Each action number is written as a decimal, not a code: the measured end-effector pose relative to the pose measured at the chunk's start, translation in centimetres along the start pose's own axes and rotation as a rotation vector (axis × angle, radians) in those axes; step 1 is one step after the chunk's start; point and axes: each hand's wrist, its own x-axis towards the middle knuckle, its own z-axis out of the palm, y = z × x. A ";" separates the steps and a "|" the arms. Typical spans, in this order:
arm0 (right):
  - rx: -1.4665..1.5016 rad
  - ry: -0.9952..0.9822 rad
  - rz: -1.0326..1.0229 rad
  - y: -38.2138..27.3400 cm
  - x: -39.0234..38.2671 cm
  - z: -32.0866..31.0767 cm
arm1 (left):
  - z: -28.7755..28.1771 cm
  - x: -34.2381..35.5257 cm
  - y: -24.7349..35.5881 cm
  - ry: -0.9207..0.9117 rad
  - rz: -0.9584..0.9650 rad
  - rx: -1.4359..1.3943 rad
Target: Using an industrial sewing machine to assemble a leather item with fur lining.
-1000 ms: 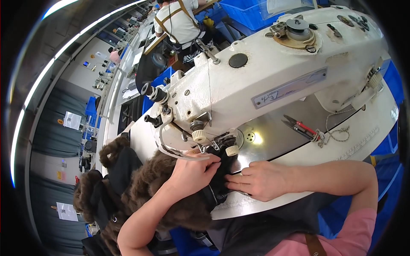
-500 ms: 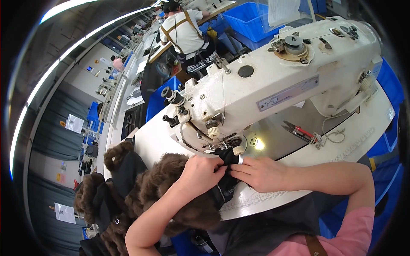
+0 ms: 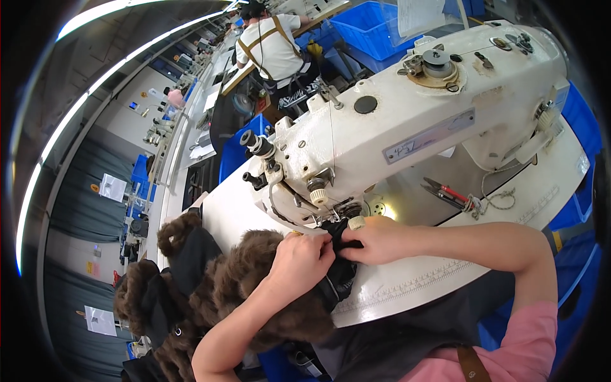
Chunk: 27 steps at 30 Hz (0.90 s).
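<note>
A white industrial sewing machine [image 3: 375,127] stands across the table. Just in front of its needle area my left hand [image 3: 301,260] pinches the edge of a piece of black fabric [image 3: 338,274]. My right hand [image 3: 375,240] grips the same fabric from the other side, its fingers partly hidden beside the machine's head. The fabric runs up under the presser foot, which the machine's parts mostly cover. Brown fur trim [image 3: 254,261] joins the black cloth and bunches under my left forearm.
More black pieces with brown fur [image 3: 137,293] hang off the table's left side. Red-handled thread snips [image 3: 449,193] and a loose cord [image 3: 499,202] lie right of the needle area. A ruler scale runs along the front edge. Blue bins [image 3: 366,28] and another person [image 3: 273,48] are behind.
My right hand has moved up and slightly left, closer to the machine's head, and its fingers have curled in. My left hand stays nearly in place on the fabric.
</note>
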 end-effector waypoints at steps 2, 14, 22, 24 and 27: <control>0.038 0.065 -0.056 0.1 -0.1 0.8 | 0.2 -0.2 -0.2 0.043 0.027 0.006; 0.644 -0.299 0.493 -3.1 1.0 -2.1 | 1.0 -2.8 1.8 0.276 0.193 -0.032; 0.474 -0.503 0.348 -1.3 1.4 -2.5 | 0.4 -3.6 0.7 0.229 0.495 -0.010; 0.341 -0.512 0.353 -1.3 1.9 -1.8 | 0.5 -3.7 0.4 0.217 0.567 0.089; 0.253 -0.487 0.272 -1.5 1.4 -1.2 | 0.3 -3.8 0.4 0.155 0.639 0.146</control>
